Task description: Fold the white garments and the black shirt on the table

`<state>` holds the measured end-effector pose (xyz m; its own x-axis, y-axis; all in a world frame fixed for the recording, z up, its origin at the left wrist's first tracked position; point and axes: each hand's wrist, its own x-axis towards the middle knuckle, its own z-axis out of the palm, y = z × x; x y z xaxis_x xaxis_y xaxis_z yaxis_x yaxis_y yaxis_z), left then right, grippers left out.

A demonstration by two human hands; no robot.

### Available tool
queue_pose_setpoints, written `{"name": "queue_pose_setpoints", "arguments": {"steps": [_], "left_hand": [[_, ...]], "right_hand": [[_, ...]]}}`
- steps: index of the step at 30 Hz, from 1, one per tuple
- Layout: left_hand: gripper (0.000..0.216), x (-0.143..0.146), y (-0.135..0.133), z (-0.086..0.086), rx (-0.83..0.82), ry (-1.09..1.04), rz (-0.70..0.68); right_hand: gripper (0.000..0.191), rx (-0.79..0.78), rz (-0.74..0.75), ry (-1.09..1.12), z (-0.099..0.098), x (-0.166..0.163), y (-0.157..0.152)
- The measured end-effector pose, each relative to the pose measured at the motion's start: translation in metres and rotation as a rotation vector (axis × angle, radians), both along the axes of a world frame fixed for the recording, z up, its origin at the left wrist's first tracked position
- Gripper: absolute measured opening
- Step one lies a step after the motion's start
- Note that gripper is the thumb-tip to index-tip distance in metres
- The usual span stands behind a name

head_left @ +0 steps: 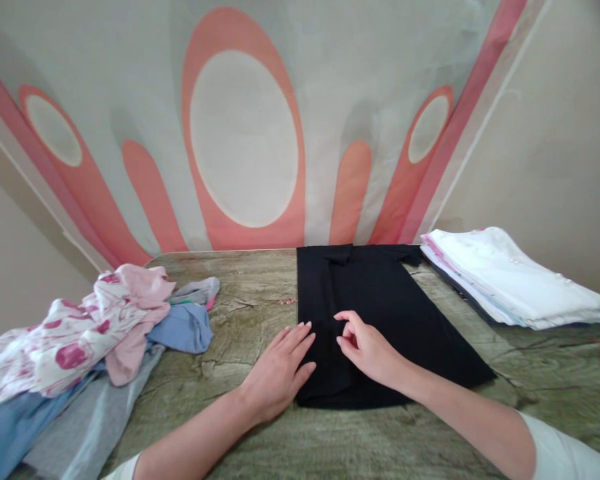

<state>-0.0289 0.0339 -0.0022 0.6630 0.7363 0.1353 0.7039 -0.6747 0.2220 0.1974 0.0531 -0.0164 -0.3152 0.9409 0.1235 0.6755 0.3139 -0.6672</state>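
Observation:
A black short-sleeved shirt (395,320) lies spread on the wood-patterned table, its left side folded over in a straight edge. My left hand (283,370) rests flat at that left edge, fingers stretched out and fingertips on the black cloth. Over the folded strip is my right hand (365,347), its index finger and thumb apart and the other fingers curled. Nothing shows between its fingers. Whether the right fingertips touch the cloth I cannot tell.
To the left lies a loose heap of clothes (75,333), with floral, pink, blue and grey pieces. A stack of folded clothes (510,280), white on top, sits at the right beside the shirt. Behind the table (250,280) stands a patterned backdrop (325,80).

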Motion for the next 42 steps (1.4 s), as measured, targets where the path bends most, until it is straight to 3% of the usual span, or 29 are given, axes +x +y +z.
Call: {"name": "queue_pose_setpoints", "arguments": {"steps": [4, 9, 13, 19, 27, 32, 35, 39, 42], "left_hand": [[0.048, 0.000, -0.002, 0.000, -0.003, 0.025, -0.007], [0.049, -0.002, -0.002, 0.003, 0.021, 0.044, -0.020], [0.049, -0.002, -0.002, 0.004, 0.033, 0.053, -0.019], [0.047, 0.001, -0.005, 0.009, 0.039, 0.032, 0.007], [0.046, 0.004, -0.007, 0.014, 0.031, 0.016, 0.030], [0.046, 0.003, -0.007, 0.014, 0.003, 0.006, 0.038], [0.048, 0.002, -0.007, 0.012, -0.010, -0.005, 0.039], [0.050, 0.002, -0.007, 0.010, -0.026, -0.013, 0.045], [0.051, 0.001, -0.007, 0.010, -0.035, -0.015, 0.043]], "right_hand": [[0.031, 0.037, -0.035, -0.063, 0.005, 0.003, -0.004], [0.042, 0.069, -0.047, -0.148, 0.006, -0.003, -0.005], [0.038, 0.004, 0.031, -0.155, 0.007, -0.005, -0.004], [0.019, -0.115, 0.160, -0.086, 0.023, 0.006, -0.007], [0.022, -0.446, 0.199, -0.007, 0.022, 0.010, -0.019], [0.020, -0.508, 0.228, -0.026, 0.024, 0.013, -0.022], [0.023, -0.443, 0.289, -0.094, 0.032, 0.015, -0.024], [0.017, -0.175, 0.329, -0.197, 0.046, 0.015, -0.026], [0.012, -0.072, 0.361, -0.205, 0.051, 0.013, -0.028]]}}
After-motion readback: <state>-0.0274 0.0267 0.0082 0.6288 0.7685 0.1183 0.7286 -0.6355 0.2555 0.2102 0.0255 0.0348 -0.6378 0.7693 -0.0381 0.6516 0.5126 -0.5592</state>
